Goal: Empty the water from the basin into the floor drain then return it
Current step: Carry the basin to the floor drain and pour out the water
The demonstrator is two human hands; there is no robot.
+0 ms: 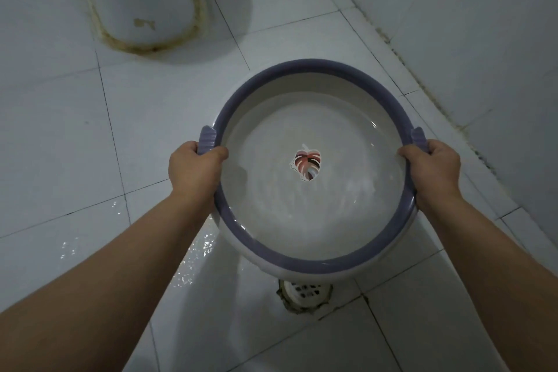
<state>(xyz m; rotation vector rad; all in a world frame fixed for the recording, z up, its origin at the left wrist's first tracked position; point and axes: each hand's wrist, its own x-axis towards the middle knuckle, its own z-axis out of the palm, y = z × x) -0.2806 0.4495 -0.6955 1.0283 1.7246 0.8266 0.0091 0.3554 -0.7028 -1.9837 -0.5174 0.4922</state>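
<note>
Left hand (193, 169) clenched on the basin (314, 263) rim handle; right hand (431, 172) likewise — thumbs inside.

Left hand (193, 169) and right hand (433, 170) grip the purple-rimmed basin (314, 263) by its side handles. Water lies inside. It hangs over the floor drain (306, 293), on wet white tiles (75, 136).

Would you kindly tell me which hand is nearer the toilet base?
Left. The left hand is below-right of the toilet base; the right hand is across the basin.
</note>
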